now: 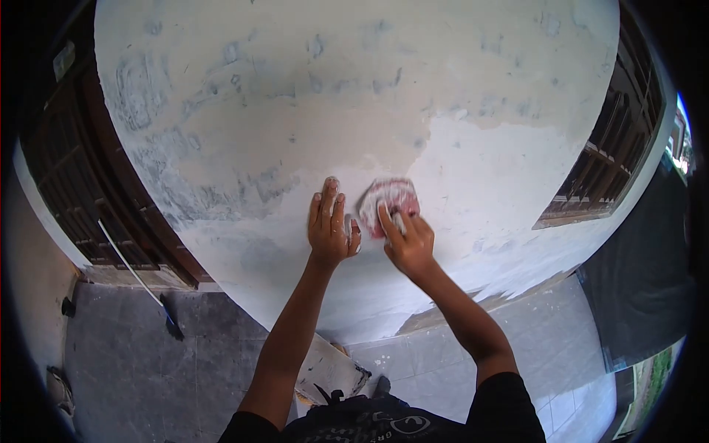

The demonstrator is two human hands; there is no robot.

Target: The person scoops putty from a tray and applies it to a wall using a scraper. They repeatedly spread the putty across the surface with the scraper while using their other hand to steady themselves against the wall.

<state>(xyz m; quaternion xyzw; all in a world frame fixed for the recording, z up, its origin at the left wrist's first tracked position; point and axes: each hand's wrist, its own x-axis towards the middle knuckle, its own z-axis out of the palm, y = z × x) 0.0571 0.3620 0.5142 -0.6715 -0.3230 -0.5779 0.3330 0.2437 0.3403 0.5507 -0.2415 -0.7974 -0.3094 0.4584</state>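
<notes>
My left hand (331, 226) lies against the wall (354, 140), fingers stretched upward and dabbed with white paste. Just to its right, my right hand (408, 240) grips a red pad (388, 193) smeared with white and presses it to the wall, its index finger laid along the pad. The pad looks roughly round; its exact kind does not show. Around both hands the lower wall is coated white, while the part above is cream with grey-blue patches.
A dark wooden door (88, 162) stands left of the wall and a wooden-framed window (605, 155) to the right. A long-handled broom (133, 269) leans near the door. Below me are a white-smeared board or box (332, 367) and grey floor tiles (221, 354). Dark sheeting (639, 273) hangs at right.
</notes>
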